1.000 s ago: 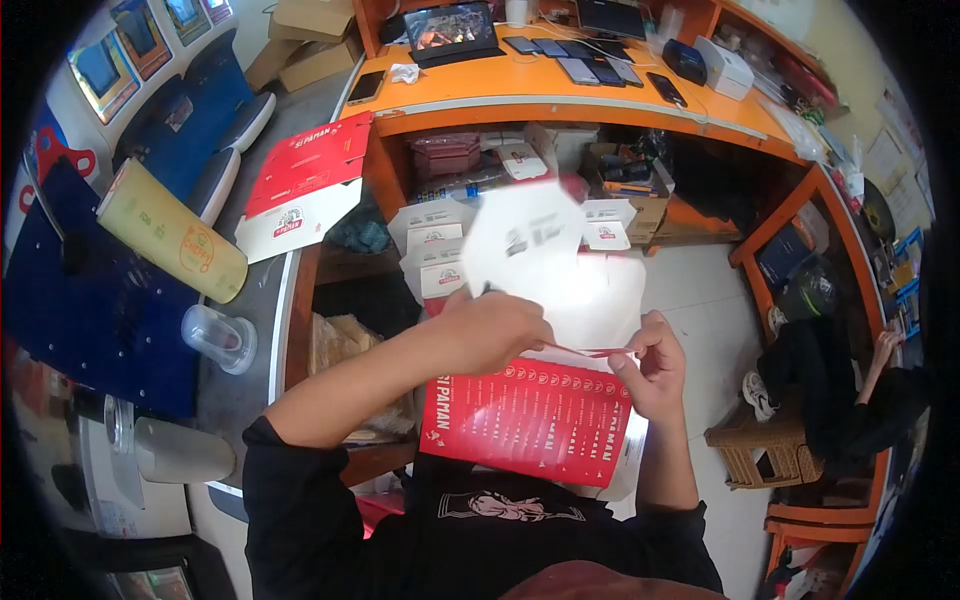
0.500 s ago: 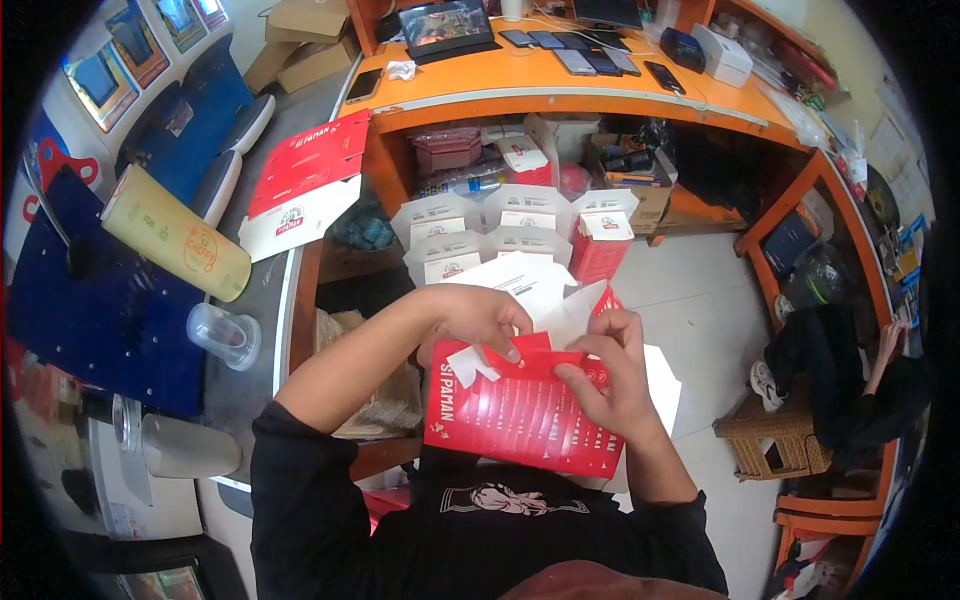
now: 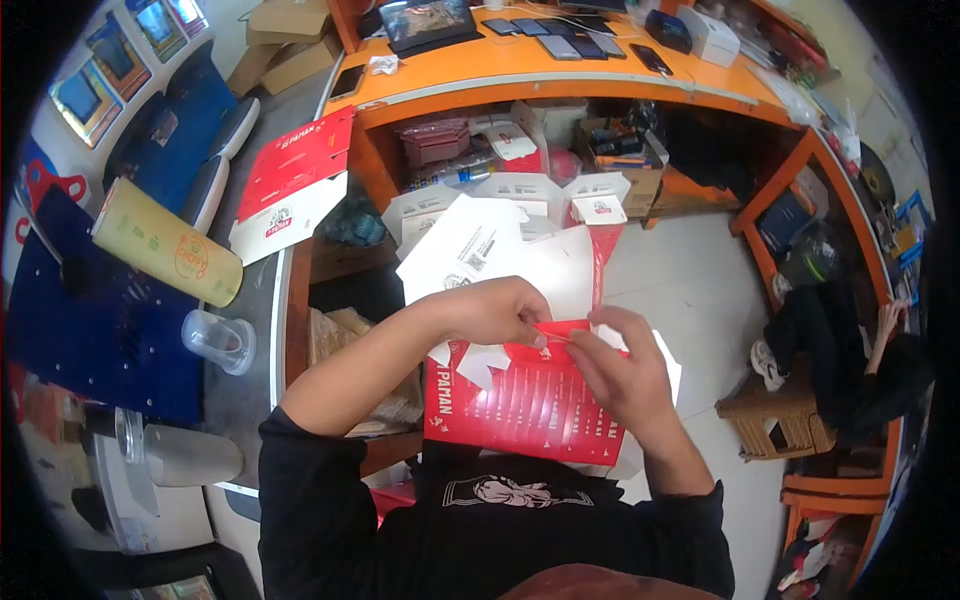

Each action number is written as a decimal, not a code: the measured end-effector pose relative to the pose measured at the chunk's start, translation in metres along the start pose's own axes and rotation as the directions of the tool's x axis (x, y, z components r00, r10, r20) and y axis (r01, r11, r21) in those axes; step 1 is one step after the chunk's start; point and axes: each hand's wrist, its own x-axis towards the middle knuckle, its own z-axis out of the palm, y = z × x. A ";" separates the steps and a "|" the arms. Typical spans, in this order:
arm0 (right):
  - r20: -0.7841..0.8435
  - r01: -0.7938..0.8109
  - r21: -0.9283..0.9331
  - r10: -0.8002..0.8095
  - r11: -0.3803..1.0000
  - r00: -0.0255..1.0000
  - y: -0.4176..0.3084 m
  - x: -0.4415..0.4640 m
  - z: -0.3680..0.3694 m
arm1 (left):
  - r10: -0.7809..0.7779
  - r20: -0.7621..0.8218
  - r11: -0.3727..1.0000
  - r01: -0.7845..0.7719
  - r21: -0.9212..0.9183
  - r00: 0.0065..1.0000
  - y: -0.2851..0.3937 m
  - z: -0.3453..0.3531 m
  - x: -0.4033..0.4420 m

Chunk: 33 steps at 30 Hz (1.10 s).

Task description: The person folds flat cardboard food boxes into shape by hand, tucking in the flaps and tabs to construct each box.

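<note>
In front of my chest is a partly folded red-and-white cardboard box (image 3: 510, 405), its printed red side facing up and its white flaps spread away from me. My left hand (image 3: 498, 312) pinches a red flap along the box's middle. Close beside it, the fingers of my right hand (image 3: 625, 368) grip the same flap near its right end. Thumbs and fingertips of both hands nearly meet there. A notched white tab shows just below my left hand.
Beyond the box, several folded boxes (image 3: 600, 208) stand on the floor. A flat carton (image 3: 292, 170) lies on the left counter near a yellow cup (image 3: 168, 243) and a clear plastic cup (image 3: 220, 340). Phones (image 3: 570, 46) rest on the orange desk (image 3: 450, 88). Another person sits at right.
The white flaps have swung up and to the left, now covering part of the folded boxes behind. Both hands have drawn closer together on the red flap, and the camera view has shifted slightly.
</note>
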 end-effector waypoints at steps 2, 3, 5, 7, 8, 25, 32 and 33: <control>0.043 -0.008 0.033 0.007 0.999 0.999 0.003 0.009 -0.006 | 0.030 -0.047 1.000 -0.030 0.001 0.998 0.008 0.005 -0.005; 0.065 -0.008 0.017 0.006 1.000 0.998 0.004 0.012 -0.006 | 0.046 -0.074 0.999 -0.046 0.001 0.996 0.012 0.007 -0.009; 0.107 -0.005 -0.012 0.006 1.000 0.994 0.004 0.015 -0.005 | 0.049 -0.117 0.980 -0.025 0.195 0.992 0.023 0.013 -0.018; 0.208 0.091 -0.013 -0.086 0.996 0.974 0.003 0.015 -0.003 | 0.071 -0.137 0.945 -0.023 0.325 0.988 0.023 0.016 -0.023; 0.256 0.134 -0.007 -0.128 0.991 0.958 0.002 0.013 -0.002 | 0.088 -0.138 0.933 -0.034 0.357 0.987 0.021 0.016 -0.026; -0.024 0.083 0.073 -0.082 0.994 0.996 0.008 0.025 0.000 | 0.167 -0.063 0.966 -0.176 -0.187 0.984 0.041 0.001 -0.065; 0.216 0.284 0.128 -0.306 0.950 0.927 0.018 0.009 -0.008 | 0.134 0.090 0.987 -0.142 0.079 0.987 0.066 0.010 -0.070; 0.241 0.275 0.108 -0.294 0.955 0.925 0.017 0.012 -0.010 | 0.124 0.101 0.982 -0.137 0.131 0.987 0.068 0.007 -0.070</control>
